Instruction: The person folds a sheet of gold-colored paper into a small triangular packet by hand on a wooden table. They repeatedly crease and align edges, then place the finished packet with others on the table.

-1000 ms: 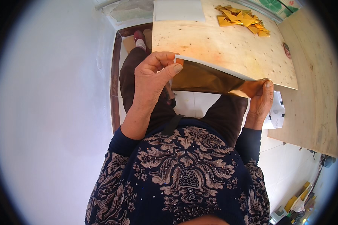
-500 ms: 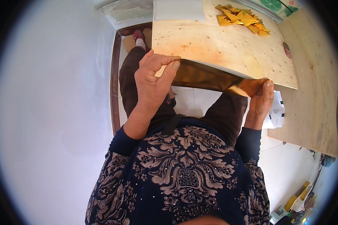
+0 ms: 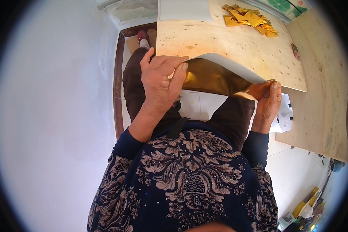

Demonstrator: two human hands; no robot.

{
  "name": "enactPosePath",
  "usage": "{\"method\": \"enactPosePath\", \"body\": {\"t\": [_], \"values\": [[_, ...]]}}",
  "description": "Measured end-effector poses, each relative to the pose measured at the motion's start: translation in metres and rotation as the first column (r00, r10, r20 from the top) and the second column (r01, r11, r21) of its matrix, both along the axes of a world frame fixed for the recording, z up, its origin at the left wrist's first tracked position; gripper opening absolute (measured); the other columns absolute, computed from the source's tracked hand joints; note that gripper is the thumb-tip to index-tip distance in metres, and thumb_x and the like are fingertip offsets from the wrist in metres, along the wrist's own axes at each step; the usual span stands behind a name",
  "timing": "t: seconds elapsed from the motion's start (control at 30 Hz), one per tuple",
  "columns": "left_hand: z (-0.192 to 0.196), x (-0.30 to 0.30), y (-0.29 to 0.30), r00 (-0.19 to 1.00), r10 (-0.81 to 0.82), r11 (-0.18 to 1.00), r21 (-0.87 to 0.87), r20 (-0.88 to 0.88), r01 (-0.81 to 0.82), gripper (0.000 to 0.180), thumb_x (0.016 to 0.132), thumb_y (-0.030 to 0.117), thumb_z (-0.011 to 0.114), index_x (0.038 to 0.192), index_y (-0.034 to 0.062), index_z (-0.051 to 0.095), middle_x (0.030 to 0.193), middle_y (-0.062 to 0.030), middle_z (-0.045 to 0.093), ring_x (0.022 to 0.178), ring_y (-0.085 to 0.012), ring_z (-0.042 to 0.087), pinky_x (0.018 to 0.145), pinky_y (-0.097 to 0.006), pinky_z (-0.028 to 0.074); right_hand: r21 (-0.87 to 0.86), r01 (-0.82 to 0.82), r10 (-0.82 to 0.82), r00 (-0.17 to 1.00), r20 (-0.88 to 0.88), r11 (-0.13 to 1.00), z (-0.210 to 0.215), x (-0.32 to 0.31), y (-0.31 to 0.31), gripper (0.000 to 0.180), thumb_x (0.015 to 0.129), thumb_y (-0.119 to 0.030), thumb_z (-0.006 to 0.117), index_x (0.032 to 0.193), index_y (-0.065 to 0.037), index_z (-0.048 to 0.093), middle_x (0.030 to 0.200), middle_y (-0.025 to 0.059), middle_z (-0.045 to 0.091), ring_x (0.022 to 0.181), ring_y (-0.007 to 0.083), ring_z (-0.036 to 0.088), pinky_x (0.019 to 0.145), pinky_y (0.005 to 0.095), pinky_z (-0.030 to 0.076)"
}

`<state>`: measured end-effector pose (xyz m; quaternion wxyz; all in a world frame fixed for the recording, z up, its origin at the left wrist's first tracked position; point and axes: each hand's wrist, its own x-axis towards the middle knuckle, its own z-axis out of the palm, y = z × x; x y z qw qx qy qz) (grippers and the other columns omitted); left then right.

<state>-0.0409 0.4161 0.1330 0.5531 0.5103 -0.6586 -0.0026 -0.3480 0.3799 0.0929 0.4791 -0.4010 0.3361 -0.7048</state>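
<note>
A sheet of gold foil paper (image 3: 210,79) stretches between my two hands, above my lap and at the near edge of the wooden table. Its shiny gold face is toward me, and its pale back shows along the bowed upper edge. My left hand (image 3: 160,79) pinches the left end between thumb and index finger. At the other end, my right hand (image 3: 270,100) grips the paper with the thumb on top; its other fingers are mostly hidden behind.
Folded gold paper pieces (image 3: 251,20) lie heaped at the table's (image 3: 193,36) far right. A white sheet (image 3: 185,10) rests at its far left. A small dark red object (image 3: 295,51) sits by the right edge. A white printed bag (image 3: 284,116) is below, beside a wooden board (image 3: 321,85).
The paper's upper edge has bowed upward, showing more of its pale back. My left hand has shifted slightly inward and its fingers have moved a little; my right hand stays in place.
</note>
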Motion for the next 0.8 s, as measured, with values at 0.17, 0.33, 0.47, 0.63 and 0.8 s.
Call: {"method": "enactPosePath", "body": {"t": [0.17,0.33,0.47,0.63,0.8], "values": [[-0.002,-0.001,-0.002,0.996,0.039,0.998,-0.046,0.075,-0.036,0.01,0.079,0.008,0.07,0.089,0.0082,0.072,0.082,-0.0034,0.068,0.081,-0.0185,0.064,0.107,-0.046,0.033,-0.003,0.022,-0.022,1.0,0.0,1.0,0.001,0.002,0.0,0.016,0.097,-0.02,0.062,0.106,-0.006,0.062,0.104,0.0028,0.066,0.098,0.0123,0.059,0.092,0.0263,0.045],[-0.007,0.001,-0.007,0.993,0.044,0.996,-0.085,0.109,-0.035,0.006,0.078,0.007,0.069,0.085,0.0068,0.069,0.08,-0.0042,0.067,0.078,-0.0203,0.064,0.106,-0.046,0.034,0.009,0.008,-0.008,1.0,-0.023,1.0,0.007,0.005,0.001,0.018,0.096,-0.02,0.062,0.108,-0.006,0.062,0.105,0.0032,0.065,0.1,0.0124,0.058,0.092,0.0266,0.045],[-0.01,0.007,-0.007,0.999,0.011,0.999,0.045,-0.032,-0.009,0.004,0.081,0.007,0.066,0.084,0.0043,0.067,0.078,-0.0075,0.065,0.075,-0.0233,0.062,0.101,-0.044,0.039,0.062,0.116,-0.115,0.993,-0.029,0.991,0.011,0.013,-0.002,0.016,0.097,-0.02,0.061,0.103,-0.006,0.063,0.097,0.0032,0.065,0.092,0.0113,0.059,0.084,0.025,0.047],[-0.03,0.028,-0.018,0.943,0.099,0.933,0.358,-0.319,0.023,0.012,0.088,0.011,0.06,0.085,-0.001,0.063,0.069,-0.0135,0.059,0.066,-0.0305,0.058,0.069,-0.036,0.047,0.25,0.18,-0.08,0.928,-0.363,0.952,-0.01,0.039,-0.035,0.021,0.096,-0.024,0.061,0.09,-0.004,0.066,0.072,-0.0024,0.056,0.063,0.005,0.047,0.056,0.0205,0.038],[-0.077,0.066,-0.067,0.981,0.179,0.786,0.611,-0.07,-0.099,0.03,0.093,0.027,0.052,0.089,-0.0004,0.065,0.078,-0.0218,0.065,0.074,-0.0396,0.063,0.068,-0.043,0.049,0.191,0.234,-0.046,0.739,-0.673,0.953,-0.066,0.073,-0.097,0.027,0.09,-0.026,0.066,0.091,0.001,0.071,0.069,0.0026,0.065,0.063,0.0095,0.056,0.061,0.0251,0.046]]}}
